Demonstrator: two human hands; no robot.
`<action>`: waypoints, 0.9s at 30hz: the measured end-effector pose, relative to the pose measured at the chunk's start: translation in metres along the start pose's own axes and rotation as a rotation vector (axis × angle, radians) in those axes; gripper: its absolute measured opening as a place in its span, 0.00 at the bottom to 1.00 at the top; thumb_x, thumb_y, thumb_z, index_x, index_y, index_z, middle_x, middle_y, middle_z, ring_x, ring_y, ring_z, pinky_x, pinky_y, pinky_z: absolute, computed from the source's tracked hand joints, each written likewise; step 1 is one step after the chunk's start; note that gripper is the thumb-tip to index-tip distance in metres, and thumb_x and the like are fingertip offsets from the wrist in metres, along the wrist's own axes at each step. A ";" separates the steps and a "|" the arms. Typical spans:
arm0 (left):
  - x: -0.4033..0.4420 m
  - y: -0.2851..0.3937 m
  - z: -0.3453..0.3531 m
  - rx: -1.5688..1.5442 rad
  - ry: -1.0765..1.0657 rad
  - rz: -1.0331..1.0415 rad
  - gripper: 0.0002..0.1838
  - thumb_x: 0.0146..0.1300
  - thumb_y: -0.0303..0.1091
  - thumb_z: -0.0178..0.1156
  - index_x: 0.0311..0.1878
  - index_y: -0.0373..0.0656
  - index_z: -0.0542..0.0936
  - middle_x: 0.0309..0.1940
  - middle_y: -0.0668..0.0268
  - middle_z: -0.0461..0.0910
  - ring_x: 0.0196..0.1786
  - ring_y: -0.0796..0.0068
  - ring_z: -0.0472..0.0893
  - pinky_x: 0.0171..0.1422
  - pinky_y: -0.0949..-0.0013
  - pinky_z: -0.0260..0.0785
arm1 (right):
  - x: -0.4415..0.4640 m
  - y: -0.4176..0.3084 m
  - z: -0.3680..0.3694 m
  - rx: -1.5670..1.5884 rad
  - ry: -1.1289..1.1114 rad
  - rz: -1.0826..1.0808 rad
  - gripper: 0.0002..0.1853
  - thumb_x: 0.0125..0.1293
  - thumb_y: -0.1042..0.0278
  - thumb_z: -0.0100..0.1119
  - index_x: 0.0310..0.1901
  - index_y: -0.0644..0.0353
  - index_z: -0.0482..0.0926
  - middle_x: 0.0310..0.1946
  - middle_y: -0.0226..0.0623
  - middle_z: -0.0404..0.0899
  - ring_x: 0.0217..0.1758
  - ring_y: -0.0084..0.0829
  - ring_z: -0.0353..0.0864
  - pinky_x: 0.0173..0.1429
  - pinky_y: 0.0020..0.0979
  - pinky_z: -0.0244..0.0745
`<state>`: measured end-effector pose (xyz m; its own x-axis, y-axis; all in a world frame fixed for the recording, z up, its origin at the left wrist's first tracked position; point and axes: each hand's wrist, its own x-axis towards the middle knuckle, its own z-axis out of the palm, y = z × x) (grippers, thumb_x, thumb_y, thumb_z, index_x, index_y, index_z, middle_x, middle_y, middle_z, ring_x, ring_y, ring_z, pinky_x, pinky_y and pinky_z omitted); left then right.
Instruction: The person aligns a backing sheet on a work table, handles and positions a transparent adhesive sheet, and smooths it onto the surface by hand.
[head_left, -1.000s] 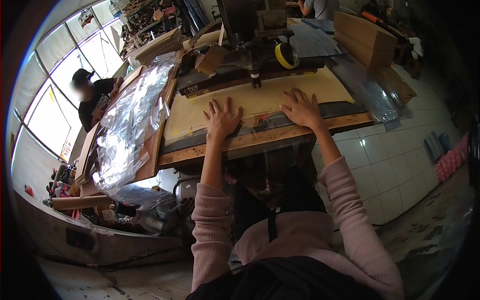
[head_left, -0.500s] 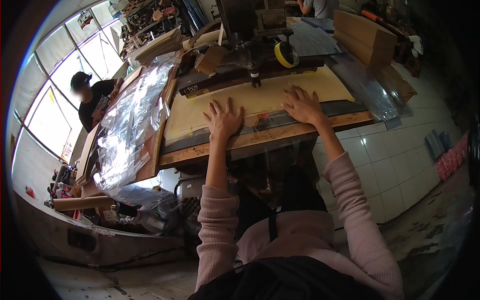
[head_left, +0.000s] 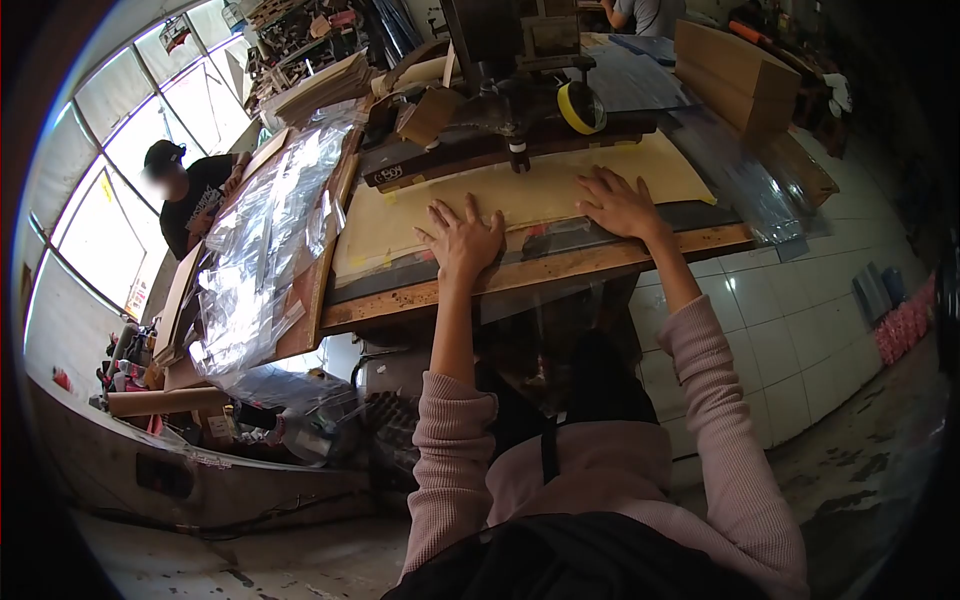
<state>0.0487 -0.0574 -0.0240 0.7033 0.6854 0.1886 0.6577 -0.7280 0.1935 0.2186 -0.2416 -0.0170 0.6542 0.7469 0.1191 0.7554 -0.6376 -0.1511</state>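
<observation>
A long tan sheet lies across the bench under a dark machine with a wide horizontal bar. My left hand rests on the sheet's front part with its fingers spread. Flat and spread as well, my right hand lies farther right on the same sheet. Neither hand holds anything. Between the hands, a small red patch shows at the sheet's front edge. Along the near side runs a wooden bench edge. A roll of yellow tape sits up on the machine's bar.
Clear plastic sheets cover a side table on the left, where a person in a dark cap sits. A cardboard box and more clear plastic are at the right. Another person is at the back.
My left hand has slid slightly to the right along the sheet. My right hand has shifted a little right. The view has moved slightly; both hands stay flat.
</observation>
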 end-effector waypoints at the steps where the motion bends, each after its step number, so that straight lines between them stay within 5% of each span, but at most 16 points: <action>1: 0.001 0.001 0.000 0.013 -0.007 -0.009 0.38 0.64 0.64 0.36 0.72 0.51 0.56 0.71 0.38 0.44 0.74 0.42 0.42 0.71 0.33 0.32 | 0.000 0.001 0.000 0.002 0.001 -0.002 0.31 0.66 0.39 0.40 0.69 0.37 0.57 0.72 0.31 0.49 0.75 0.34 0.47 0.73 0.60 0.39; 7: 0.005 0.001 0.002 -0.044 -0.002 0.019 0.39 0.63 0.62 0.37 0.71 0.46 0.57 0.69 0.34 0.44 0.74 0.39 0.41 0.68 0.28 0.28 | 0.004 0.001 -0.002 0.014 -0.029 0.010 0.31 0.65 0.37 0.38 0.69 0.37 0.57 0.72 0.30 0.48 0.76 0.30 0.44 0.74 0.60 0.36; 27: 0.036 0.002 0.002 -0.029 -0.102 0.050 0.41 0.61 0.67 0.35 0.72 0.52 0.54 0.72 0.41 0.43 0.75 0.45 0.41 0.68 0.28 0.25 | 0.016 -0.005 -0.006 0.036 -0.053 0.041 0.32 0.64 0.37 0.39 0.69 0.36 0.56 0.73 0.32 0.47 0.76 0.32 0.43 0.72 0.64 0.34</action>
<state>0.0756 -0.0338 -0.0189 0.7597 0.6425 0.0999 0.6142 -0.7595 0.2143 0.2253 -0.2272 -0.0084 0.6813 0.7296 0.0597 0.7253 -0.6617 -0.1902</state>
